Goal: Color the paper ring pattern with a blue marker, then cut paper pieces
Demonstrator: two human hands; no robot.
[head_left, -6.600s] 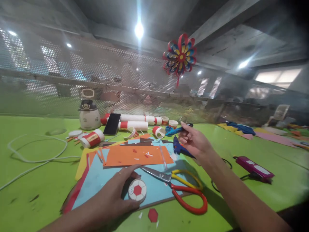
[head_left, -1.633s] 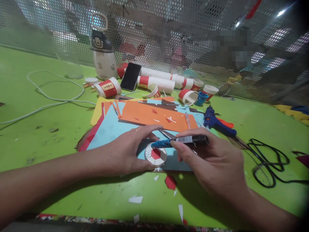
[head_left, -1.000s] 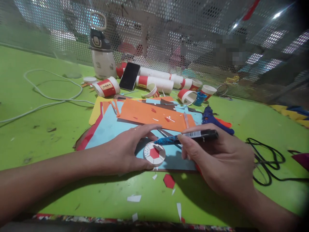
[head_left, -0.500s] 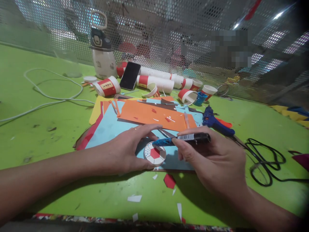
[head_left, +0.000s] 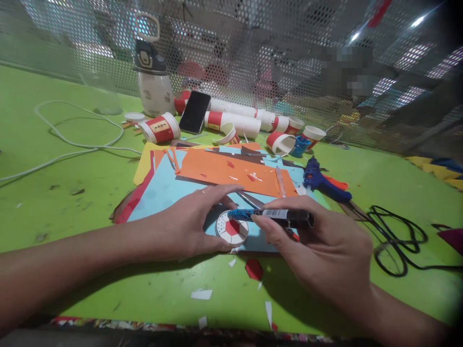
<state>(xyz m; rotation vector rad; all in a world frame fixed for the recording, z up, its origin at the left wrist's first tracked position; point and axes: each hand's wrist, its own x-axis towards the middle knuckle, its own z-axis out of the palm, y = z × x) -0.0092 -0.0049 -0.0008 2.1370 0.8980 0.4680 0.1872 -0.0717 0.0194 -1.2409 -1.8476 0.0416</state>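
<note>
A white round disc (head_left: 237,238) with a red hexagon in its middle, black lines and small blue dots lies on light blue paper (head_left: 162,193). My left hand (head_left: 191,219) curves around its left side, thumb at the lower edge and fingers beyond the top edge, holding it. Between the fingers of my right hand (head_left: 318,246) is a blue and black marker (head_left: 278,215), its blue end over the upper part of the disc. Whether the tip touches the disc cannot be made out. Orange paper (head_left: 213,168) lies behind the hands.
Behind the papers are a phone (head_left: 195,112), a bottle (head_left: 155,91) and several paper cups, one a red and white cup (head_left: 159,128). On the right lies a blue glue gun (head_left: 325,185) with a black cable (head_left: 398,241). A red hexagon (head_left: 253,269) and white scraps lie in front.
My right hand and the marker have shifted slightly; the marker's black end is lower and the marker lies more level. My left hand and the disc stay in place.
</note>
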